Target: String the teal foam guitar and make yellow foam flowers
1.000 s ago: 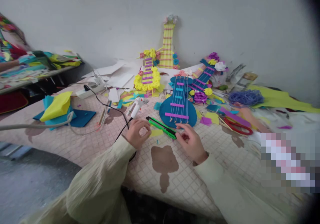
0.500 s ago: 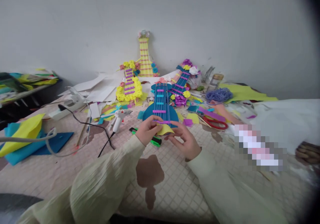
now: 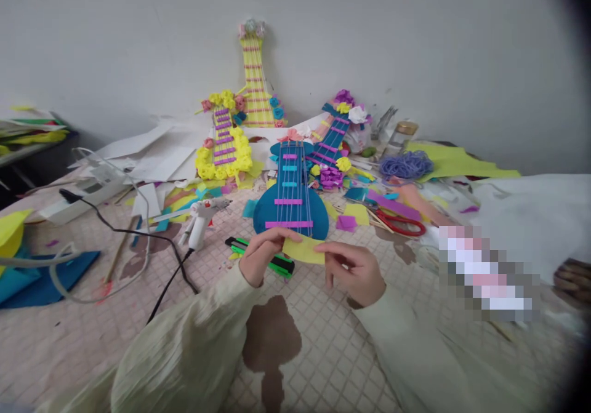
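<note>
Between my two hands a small piece of yellow crepe paper (image 3: 302,250) is stretched out nearly flat. My left hand (image 3: 263,254) pinches its left end, and my right hand (image 3: 353,270) pinches the right end with thumb and forefinger. Just beyond them lies a blue paper guitar (image 3: 268,211) with strings and pink and light-blue strips across its neck and body. A green and black utility knife (image 3: 281,265) rests on the table beside my left hand, partly hidden behind it.
A white glue gun (image 3: 199,225) with a black cord stands left of the blue guitar. Red-handled scissors (image 3: 401,223) and purple yarn (image 3: 406,165) lie to the right. Decorated yellow guitars (image 3: 253,80) stand at the back by the wall. Paper scraps surround them on the checked tablecloth (image 3: 341,351).
The yellow paper, curled and bent before, is now drawn out flatter. My right hand has moved a little right, away from my left. The camera view has shifted somewhat.
</note>
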A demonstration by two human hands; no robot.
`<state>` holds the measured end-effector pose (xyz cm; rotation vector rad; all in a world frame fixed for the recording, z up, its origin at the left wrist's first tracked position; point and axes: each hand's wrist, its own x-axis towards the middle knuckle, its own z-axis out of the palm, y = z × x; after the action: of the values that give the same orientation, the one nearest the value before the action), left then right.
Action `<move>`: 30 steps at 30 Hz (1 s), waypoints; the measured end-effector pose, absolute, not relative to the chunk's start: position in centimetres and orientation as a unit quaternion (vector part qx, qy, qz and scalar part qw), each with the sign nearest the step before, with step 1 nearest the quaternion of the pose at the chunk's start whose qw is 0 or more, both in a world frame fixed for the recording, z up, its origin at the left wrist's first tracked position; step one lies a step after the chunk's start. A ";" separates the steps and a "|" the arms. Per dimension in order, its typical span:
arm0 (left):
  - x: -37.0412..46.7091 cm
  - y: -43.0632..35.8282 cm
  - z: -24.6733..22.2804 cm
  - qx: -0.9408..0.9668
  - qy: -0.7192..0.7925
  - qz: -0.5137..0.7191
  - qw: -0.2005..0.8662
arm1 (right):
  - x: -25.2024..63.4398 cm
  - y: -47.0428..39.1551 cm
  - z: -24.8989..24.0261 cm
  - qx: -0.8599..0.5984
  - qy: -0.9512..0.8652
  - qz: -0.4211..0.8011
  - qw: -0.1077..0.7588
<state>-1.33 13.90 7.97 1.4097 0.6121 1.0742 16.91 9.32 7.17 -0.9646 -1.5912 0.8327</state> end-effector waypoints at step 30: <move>-1.0 11.7 8.0 0.723 0.286 0.521 0.351 | 16.5 8.2 7.7 -0.390 -0.633 0.394 0.541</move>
<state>-0.99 11.69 8.01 1.8730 0.7411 1.3490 16.51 8.20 7.67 -0.9265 -1.5040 0.9357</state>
